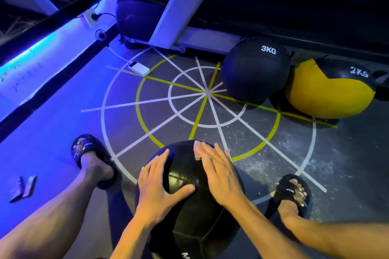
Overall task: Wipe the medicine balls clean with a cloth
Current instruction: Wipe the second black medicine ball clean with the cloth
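A large black medicine ball (189, 212) sits on the floor between my feet. My left hand (160, 183) lies flat on its upper left side, fingers spread. My right hand (221, 174) presses a small pale cloth (197, 151) flat against the ball's top right; only the cloth's edges show past my fingers. Farther off, at the right, stand a black ball marked 3KG (255, 69) and a yellow and black ball marked 2KG (330, 88), touching each other.
The floor bears a taped circle-and-spokes pattern (207, 92). A white power bank (139, 69) with a cable lies at its far left edge. A white machine frame (179, 6) stands behind. A small flat object (25, 188) lies at the left. My sandalled feet flank the ball.
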The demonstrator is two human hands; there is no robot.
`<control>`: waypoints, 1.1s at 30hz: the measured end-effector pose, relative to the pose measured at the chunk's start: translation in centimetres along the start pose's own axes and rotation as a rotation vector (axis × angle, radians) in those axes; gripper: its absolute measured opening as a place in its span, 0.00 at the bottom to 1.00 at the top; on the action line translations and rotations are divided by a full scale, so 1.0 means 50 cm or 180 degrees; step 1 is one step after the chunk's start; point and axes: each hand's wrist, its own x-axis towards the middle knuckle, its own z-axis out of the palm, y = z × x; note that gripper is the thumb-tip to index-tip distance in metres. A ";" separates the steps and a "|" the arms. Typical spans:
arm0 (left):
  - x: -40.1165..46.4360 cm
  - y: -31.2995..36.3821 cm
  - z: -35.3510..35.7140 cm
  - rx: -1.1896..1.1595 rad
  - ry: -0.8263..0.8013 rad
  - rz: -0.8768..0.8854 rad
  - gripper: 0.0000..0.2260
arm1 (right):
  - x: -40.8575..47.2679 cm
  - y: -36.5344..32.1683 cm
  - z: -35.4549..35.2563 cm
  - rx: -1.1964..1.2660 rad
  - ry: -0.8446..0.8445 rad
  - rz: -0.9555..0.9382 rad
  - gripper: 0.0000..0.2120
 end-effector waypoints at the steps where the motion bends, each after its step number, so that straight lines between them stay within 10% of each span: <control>1: 0.005 0.002 0.002 0.0037 0.0031 0.0026 0.47 | -0.006 -0.019 0.005 -0.0007 -0.0023 -0.0024 0.27; 7: -0.001 -0.007 0.003 -0.0033 -0.0008 -0.0084 0.50 | -0.064 -0.044 -0.002 -0.0295 -0.0296 -0.1453 0.22; 12: 0.004 0.011 0.007 -0.0023 -0.0127 -0.0059 0.54 | 0.009 -0.012 -0.026 0.0088 -0.0079 -0.0113 0.24; 17: 0.007 0.006 0.012 -0.0105 -0.0088 -0.0084 0.50 | -0.064 -0.068 -0.005 -0.0223 -0.0462 -0.1436 0.22; 23: 0.009 0.034 0.015 -0.0030 -0.0124 -0.0131 0.56 | 0.023 0.032 -0.053 0.0152 -0.0214 -0.0009 0.23; 30: 0.020 0.035 0.021 -0.0035 -0.0147 0.0065 0.49 | -0.080 -0.039 -0.036 -0.0162 -0.0336 -0.1312 0.22; 33: 0.018 0.018 0.017 0.0040 -0.0357 0.0338 0.51 | -0.070 0.019 -0.064 0.0188 -0.0072 -0.0871 0.24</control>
